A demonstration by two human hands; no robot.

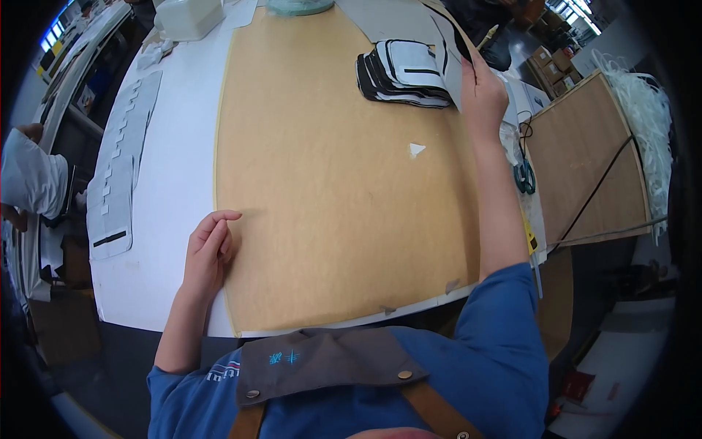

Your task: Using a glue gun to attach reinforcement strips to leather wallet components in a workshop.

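Observation:
My right hand (pixel 485 95) reaches to the far right of the tan work surface (pixel 336 190). Its fingers are closed on the edge of a grey panel with a black border (pixel 452 44); its fingertips are partly hidden. Just left of it lies a stack of white and grey pocket-shaped pieces with black edges (pixel 406 69). My left hand (pixel 210 249) rests at the left border of the tan surface, holding nothing. Its index finger points out and the other fingers curl loosely. A small white scrap (pixel 417 150) lies between the hands, closer to the right forearm.
Long grey strips with white tabs (pixel 124 168) lie on the white tabletop at left. A white plastic container (pixel 189 18) stands at the far left. Teal-handled scissors (pixel 523 177) and a wooden board (pixel 585 168) are at right. Another person's sleeve (pixel 33 172) shows at the left rim.

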